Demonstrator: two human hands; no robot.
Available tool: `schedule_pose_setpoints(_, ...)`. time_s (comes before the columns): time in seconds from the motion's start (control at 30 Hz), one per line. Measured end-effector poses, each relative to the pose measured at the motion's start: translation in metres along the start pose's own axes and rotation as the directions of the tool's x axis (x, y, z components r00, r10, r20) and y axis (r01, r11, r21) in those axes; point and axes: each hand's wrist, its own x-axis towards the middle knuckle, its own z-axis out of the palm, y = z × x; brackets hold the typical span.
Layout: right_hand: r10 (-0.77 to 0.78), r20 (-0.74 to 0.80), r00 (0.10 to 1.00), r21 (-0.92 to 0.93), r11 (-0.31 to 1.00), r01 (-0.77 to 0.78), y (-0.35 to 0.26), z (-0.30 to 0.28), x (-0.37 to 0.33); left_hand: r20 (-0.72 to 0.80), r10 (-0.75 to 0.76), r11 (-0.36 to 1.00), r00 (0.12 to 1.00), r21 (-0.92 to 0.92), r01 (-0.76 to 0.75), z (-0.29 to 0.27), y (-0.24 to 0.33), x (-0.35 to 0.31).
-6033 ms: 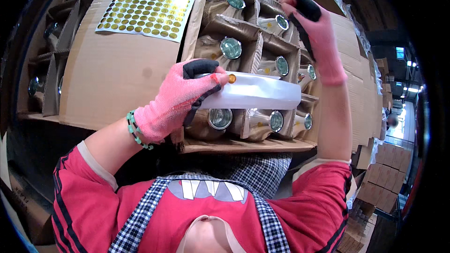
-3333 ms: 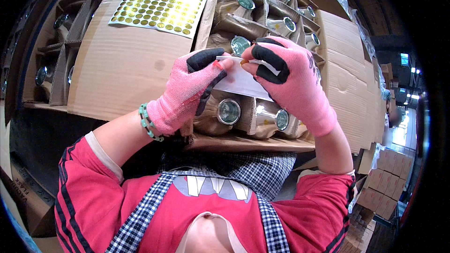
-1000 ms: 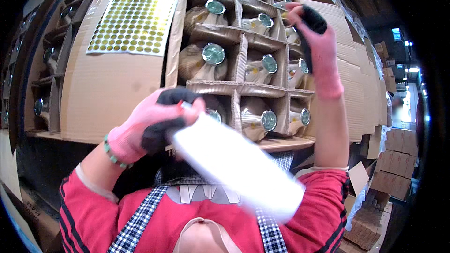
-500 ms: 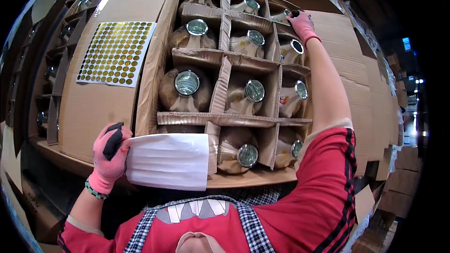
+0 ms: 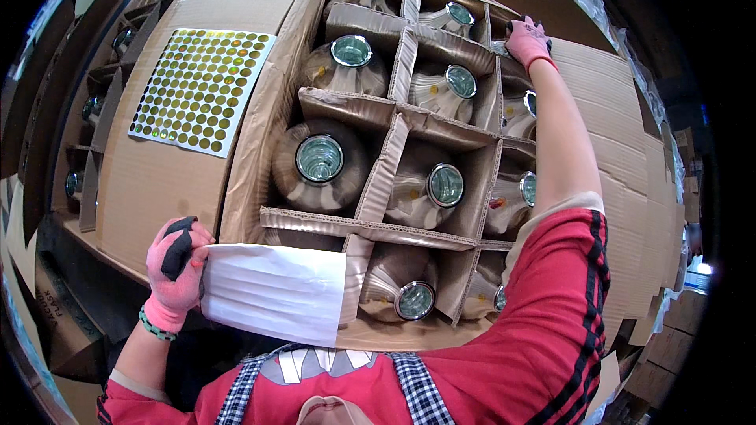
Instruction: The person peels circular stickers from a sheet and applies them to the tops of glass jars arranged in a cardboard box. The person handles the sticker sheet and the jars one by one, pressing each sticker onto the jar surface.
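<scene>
Left hand, pink glove, pinches the edge of a white sheet held flat over the near-left corner of the open carton, covering one cell. Right hand reaches to the far-right cell, fingers curled over the divider top; can't tell if it's gripping anything. Wrapped bottles fill the cells; gold sticker sheet lies on the left flap.

Left hand grips white sheet; right hand seemingly touches carton.
</scene>
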Motion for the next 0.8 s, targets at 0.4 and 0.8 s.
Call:
schedule_pose_setpoints(0.4,-0.342,-0.083,0.936,0.996,-0.042,0.073,-0.054,-0.119,-0.171,-0.027,-0.076,0.967,0.997,-0.247,0.067,-0.002,-0.014,-0.012)
schedule_pose_setpoints(0.8,-0.513,0.156,0.844,0.822,-0.406,-0.399,-0.106,-0.179,-0.368,0.171,-0.331,0.441,0.928,-0.842,0.313,-0.022,0.012,0.01)
